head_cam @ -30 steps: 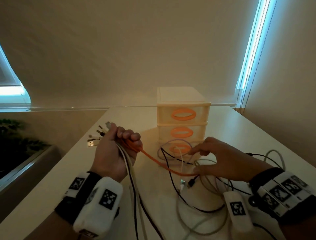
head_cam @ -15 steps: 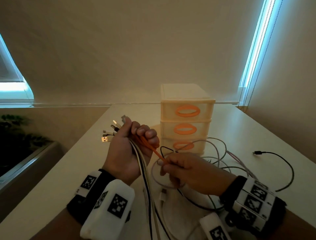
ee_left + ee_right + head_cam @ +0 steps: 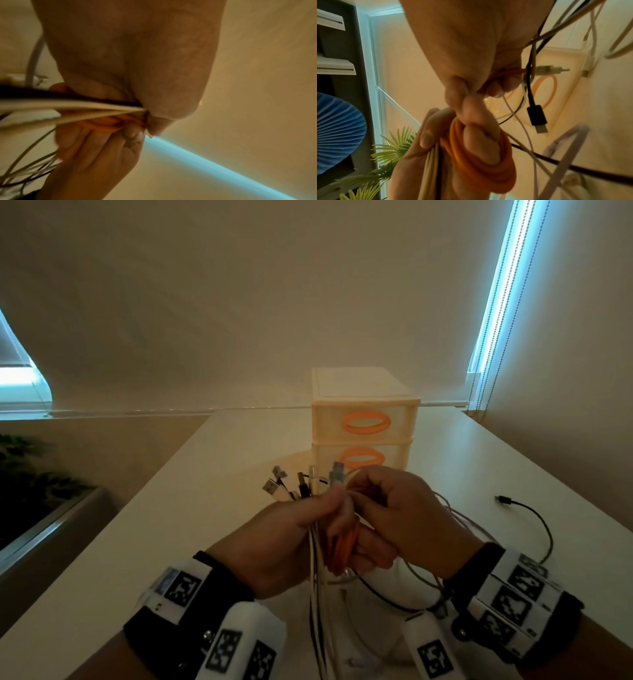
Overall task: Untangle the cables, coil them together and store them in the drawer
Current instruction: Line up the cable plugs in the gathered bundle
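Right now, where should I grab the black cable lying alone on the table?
Take the black cable by its plug, coming from above. The plug lies flat on the table, apart from both hands, and is stiffer than the thin curved cord.

Drawer unit (image 3: pixel 363 405): lowest drawer hidden behind both hands; cables (image 3: pixel 318 621) run off bottom edge; their far ends unseen; left wrist view blurred; right hand's (image 3: pixel 407 518) fingertips concealed.

head cam looks down at both hands; wrist cams close-up, all share orange cable (image 3: pixel 344 546).
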